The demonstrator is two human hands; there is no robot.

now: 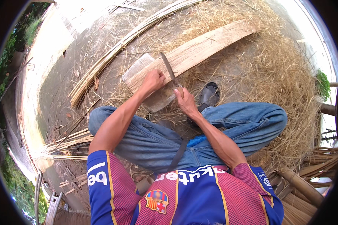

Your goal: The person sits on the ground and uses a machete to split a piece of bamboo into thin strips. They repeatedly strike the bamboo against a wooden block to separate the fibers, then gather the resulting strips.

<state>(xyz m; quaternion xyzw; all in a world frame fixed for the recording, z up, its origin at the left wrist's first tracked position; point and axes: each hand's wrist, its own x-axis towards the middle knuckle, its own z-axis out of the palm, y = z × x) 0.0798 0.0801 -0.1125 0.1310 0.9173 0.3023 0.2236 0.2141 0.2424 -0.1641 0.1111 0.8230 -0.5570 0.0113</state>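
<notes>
My right hand (185, 101) is wrapped round the handle of a long knife (169, 69). Its dark blade points away from me and slightly left, over the near edge of a long wooden plank (206, 48). On the plank's near left end rests my left hand (154, 79), its fingers curled closed beside the blade. Whatever those fingers pinch is hidden or too thin to make out. The plank's near end lies across a pale stone block (159, 100), and its far end reaches toward the upper right.
A bundle of long split strips (112, 54) lies left of the plank. Fine shavings (281, 78) heap up along the right. More strips (69, 144) lie by my left knee. My sandalled foot (209, 94) is close to the block. Bamboo poles (300, 185) lie at lower right.
</notes>
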